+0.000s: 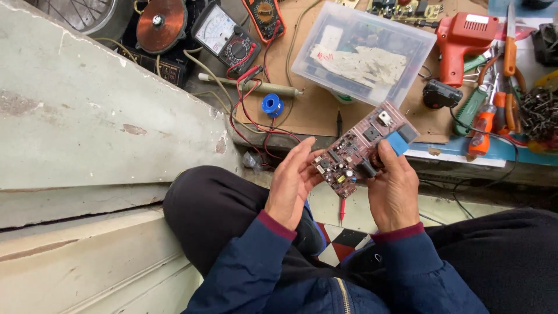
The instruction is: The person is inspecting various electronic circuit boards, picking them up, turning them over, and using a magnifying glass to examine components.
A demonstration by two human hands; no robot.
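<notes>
While the person sits with knees drawn up before the low desk, a brown circuit board is held in the air between both hands, just above the lap and short of the desk's near edge. Its long axis runs on a slant, from the lower left end near the left hand up to the far right end, where a blue box-shaped component stands beside a black one. The right hand is the nearer and firmer of the two: its grip is closed on the board's right edge, thumb lying over the component side near a dark cylindrical part. The left hand is half open, palm turned toward the board, fingertips touching its lower left edge and steadying it, not clamping it. Both wrists are bent upward, dark blue sleeves with maroon cuffs resting against the thighs. Beyond the board on the desk lie a clear plastic box, a red soldering gun, an analogue multimeter and a blue solder spool.
</notes>
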